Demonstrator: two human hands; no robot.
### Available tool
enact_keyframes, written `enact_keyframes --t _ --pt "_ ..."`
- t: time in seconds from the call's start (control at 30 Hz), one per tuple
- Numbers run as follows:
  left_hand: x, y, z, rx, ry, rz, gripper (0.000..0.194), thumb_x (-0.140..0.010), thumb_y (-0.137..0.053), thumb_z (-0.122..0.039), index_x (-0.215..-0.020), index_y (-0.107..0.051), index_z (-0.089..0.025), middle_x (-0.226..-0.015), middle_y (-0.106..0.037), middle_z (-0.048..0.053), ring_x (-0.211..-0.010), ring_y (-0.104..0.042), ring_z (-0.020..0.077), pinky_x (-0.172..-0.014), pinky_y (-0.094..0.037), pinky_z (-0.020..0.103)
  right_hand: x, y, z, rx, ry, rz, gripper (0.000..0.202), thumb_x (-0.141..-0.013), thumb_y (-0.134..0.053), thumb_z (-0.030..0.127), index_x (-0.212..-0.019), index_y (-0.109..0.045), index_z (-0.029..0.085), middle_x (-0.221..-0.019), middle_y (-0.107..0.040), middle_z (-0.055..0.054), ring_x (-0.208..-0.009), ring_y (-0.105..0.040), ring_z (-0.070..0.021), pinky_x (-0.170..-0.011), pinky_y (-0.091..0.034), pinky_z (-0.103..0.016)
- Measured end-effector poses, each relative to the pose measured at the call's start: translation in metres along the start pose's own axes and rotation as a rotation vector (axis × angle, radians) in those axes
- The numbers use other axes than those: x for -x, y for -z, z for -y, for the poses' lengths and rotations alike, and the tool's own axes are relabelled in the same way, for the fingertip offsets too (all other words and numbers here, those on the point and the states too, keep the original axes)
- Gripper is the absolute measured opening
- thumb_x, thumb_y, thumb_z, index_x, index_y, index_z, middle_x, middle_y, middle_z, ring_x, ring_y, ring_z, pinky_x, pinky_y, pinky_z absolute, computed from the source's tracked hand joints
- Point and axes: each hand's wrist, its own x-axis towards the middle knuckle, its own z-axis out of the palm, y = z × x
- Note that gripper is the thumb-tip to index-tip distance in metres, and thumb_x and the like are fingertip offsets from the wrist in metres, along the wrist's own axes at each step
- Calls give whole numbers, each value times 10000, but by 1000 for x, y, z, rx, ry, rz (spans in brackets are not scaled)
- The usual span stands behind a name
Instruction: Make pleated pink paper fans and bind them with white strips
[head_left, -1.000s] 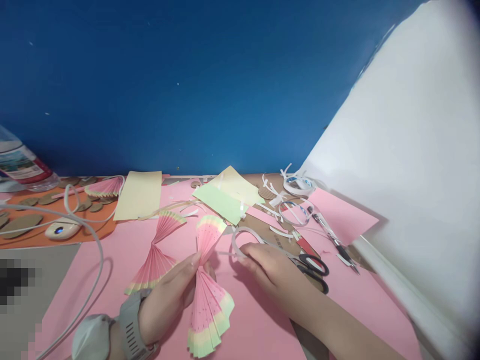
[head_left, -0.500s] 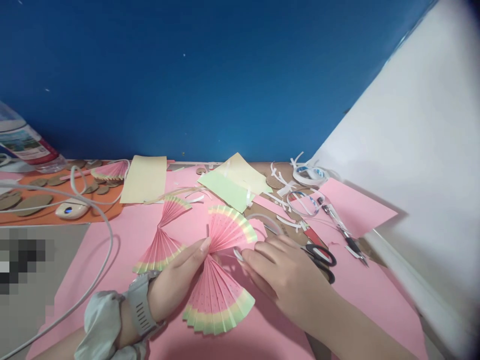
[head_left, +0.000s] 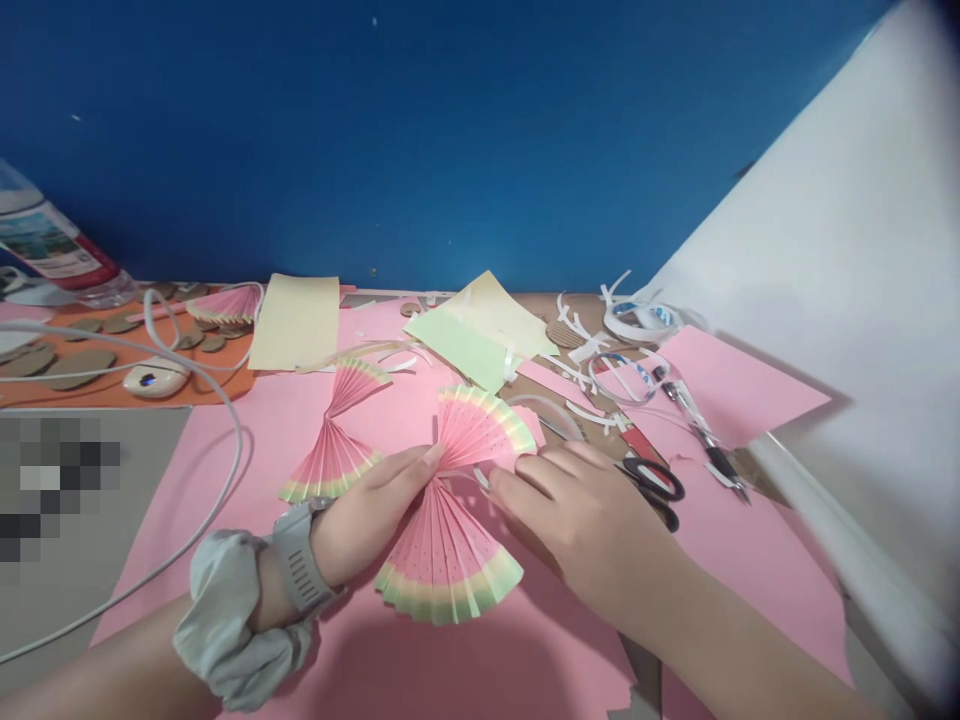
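My left hand (head_left: 379, 510), with a grey watch and a pale scrunchie on its wrist, pinches the pinched-in middle of a pleated paper fan (head_left: 450, 560). The fan is pink with dark specks and a yellow-green border, spread into an upper and a lower wedge. Just right of its middle, my right hand (head_left: 566, 510) has its fingers closed in a pinch by a thin white strip (head_left: 481, 478). How far the strip runs inside the fingers is hidden. A second pleated fan (head_left: 334, 460) lies behind my left hand.
Black-handled scissors (head_left: 656, 480) lie partly behind my right hand, near a pen (head_left: 705, 435). Tape rolls (head_left: 637, 320) and white scraps are farther back. A cable (head_left: 238, 450) loops at left, near a bottle (head_left: 56, 245). A blue wall (head_left: 450, 130) closes off the back.
The view has tilted a little, so the whole scene sits higher and slightly to the right. Both hands keep nearly the same hold at the fan.
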Motion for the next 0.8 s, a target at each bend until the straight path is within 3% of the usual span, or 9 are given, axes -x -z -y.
enact_keyframes --t 0.23,0.57,0.67,0.8 --pt "-3 -1 -4 21 -12 62 230 -824 -527 -257 -644 -664 -218 -752 -684 -21 -753 -580 187 -781 -424 280 -2 3 2 46 9 -27 278 -842 -355 69 -921 -601 169 -681 -553 -32 -632 -434 -175 -635 -263 -314" --pt "-3 1 -2 -22 -55 49 190 -806 -557 -231 -647 -660 -220 -622 -618 -25 -657 -545 176 -687 -422 261 -1 -2 4 25 -19 -8 166 -863 -440 146 -942 -582 179 -714 -588 -30 -677 -488 -183 -665 -300 -321" --pt "-3 2 0 -15 -43 30 150 -800 -570 -225 -692 -674 -210 -604 -603 -26 -640 -537 177 -638 -406 260 -3 -2 6 -54 -83 -8 146 -897 -406 164 -929 -547 174 -720 -606 -30 -667 -515 -175 -664 -325 -312" --pt "-3 3 2 -1 -18 11 130 -796 -582 -233 -717 -682 -205 -599 -607 -24 -654 -548 187 -630 -405 266 -7 0 8 -240 -228 83 110 -922 -393 214 -941 -498 187 -663 -594 7 -584 -524 -150 -541 -316 -263"
